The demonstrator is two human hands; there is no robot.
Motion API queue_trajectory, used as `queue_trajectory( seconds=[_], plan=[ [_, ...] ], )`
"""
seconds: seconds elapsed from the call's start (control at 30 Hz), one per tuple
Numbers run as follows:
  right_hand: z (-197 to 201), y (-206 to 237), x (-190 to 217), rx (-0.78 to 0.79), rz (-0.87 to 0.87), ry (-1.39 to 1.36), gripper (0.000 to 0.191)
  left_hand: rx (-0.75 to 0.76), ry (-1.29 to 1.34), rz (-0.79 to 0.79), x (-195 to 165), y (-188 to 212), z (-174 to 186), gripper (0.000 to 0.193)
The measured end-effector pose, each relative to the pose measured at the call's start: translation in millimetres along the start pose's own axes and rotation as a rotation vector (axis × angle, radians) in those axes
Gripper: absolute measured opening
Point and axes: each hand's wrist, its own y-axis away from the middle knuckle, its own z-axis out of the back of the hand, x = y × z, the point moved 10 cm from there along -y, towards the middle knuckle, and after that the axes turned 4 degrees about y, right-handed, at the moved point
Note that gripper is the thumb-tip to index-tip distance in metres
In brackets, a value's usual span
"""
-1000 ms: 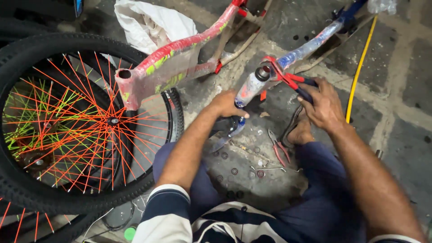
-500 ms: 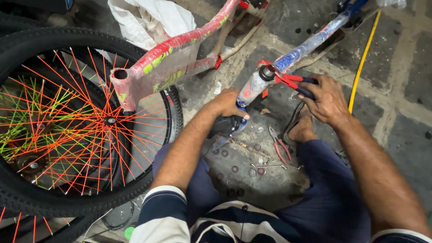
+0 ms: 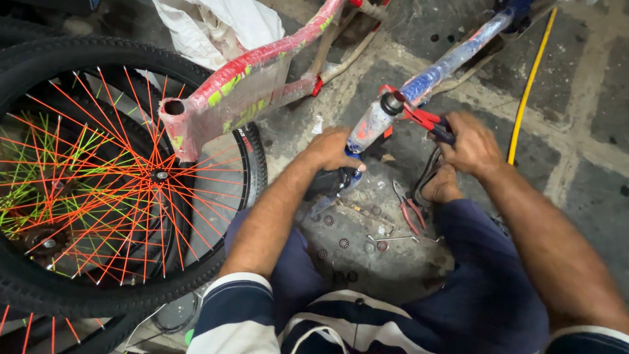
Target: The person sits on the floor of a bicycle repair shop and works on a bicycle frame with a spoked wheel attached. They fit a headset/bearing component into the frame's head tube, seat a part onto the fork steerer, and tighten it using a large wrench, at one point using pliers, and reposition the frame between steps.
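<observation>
The plastic-wrapped blue frame tube (image 3: 438, 71) is held low over the floor (image 3: 590, 98), slanting from the upper right down to its open end near the middle of the view. The left hand (image 3: 334, 149) is closed around the lower, clear-wrapped end of that tube. The right hand (image 3: 473, 143) is wrapped around the handles of red-handled pliers (image 3: 426, 119), whose nose is set against the tube just beside its open end; what the nose bites on cannot be made out. A second pair of pliers (image 3: 411, 213) and small washers (image 3: 341, 242) are scattered on the floor between the knees. A red wrapped bicycle frame (image 3: 249, 85) lies to the left, above a wheel with orange spokes (image 3: 131, 177). A yellow cable (image 3: 531, 78) runs along the right.
</observation>
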Motion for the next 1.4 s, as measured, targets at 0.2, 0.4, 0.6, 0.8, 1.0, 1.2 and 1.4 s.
queue_trajectory(
  seconds=[0.2,0.4,0.6,0.8,1.0,1.2,1.4],
  plan=[
    [-22,54,-5,0.030,-0.193,0.034,0.058,-0.030,-0.008,-0.016,-3,0,0,0.087],
    [-4,-16,-17,0.003,0.092,0.033,0.050,-0.002,-0.019,0.051,-2,3,-1,0.088],
    [-10,46,-9,0.041,-0.171,0.067,0.060,0.006,-0.002,0.076,2,1,1,0.090],
    [13,-14,-9,-0.089,0.109,0.161,0.052,-0.002,-0.013,0.046,1,1,-2,0.091],
    [-4,34,-19,0.157,-0.252,0.164,0.061,0.016,0.011,0.121,8,0,1,0.092],
    [23,-11,-9,-0.043,0.074,0.224,0.067,0.012,0.016,0.129,-2,5,4,0.090],
    [12,10,-28,0.220,-0.260,0.285,0.054,0.027,0.021,0.173,1,4,4,0.085]
  ],
)
